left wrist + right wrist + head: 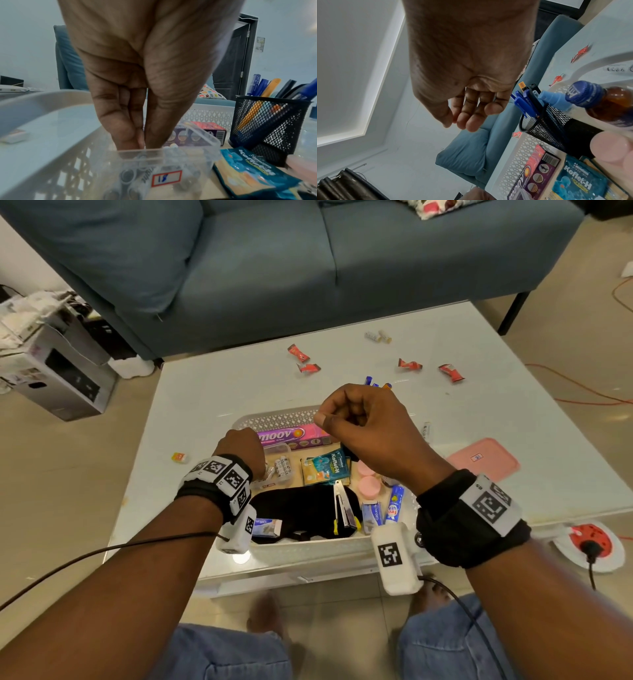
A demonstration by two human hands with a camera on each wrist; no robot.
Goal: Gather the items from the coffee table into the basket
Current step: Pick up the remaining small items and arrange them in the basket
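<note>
A white perforated basket [308,546] stands on the glass coffee table [205,392]. It holds a Moov box [291,435], a Koflet-H sachet [330,469], a black mesh pen holder [267,121] and a clear tub of batteries [171,162]. My left hand [143,144] points down into that tub with thumb and fingertips pressed together. Whether anything is between them is hidden. My right hand [471,119] hovers above the basket, loosely curled and holding nothing. On the table lie red sweet wrappers [298,353], batteries [377,336], one battery [426,430], a pink lid [483,458] and a small orange-white item [179,457].
A blue sofa [274,268] runs along the table's far side. A cardboard box [58,371] sits on the floor to the left. A red and white power strip [589,542] and orange cable [582,392] lie on the floor to the right.
</note>
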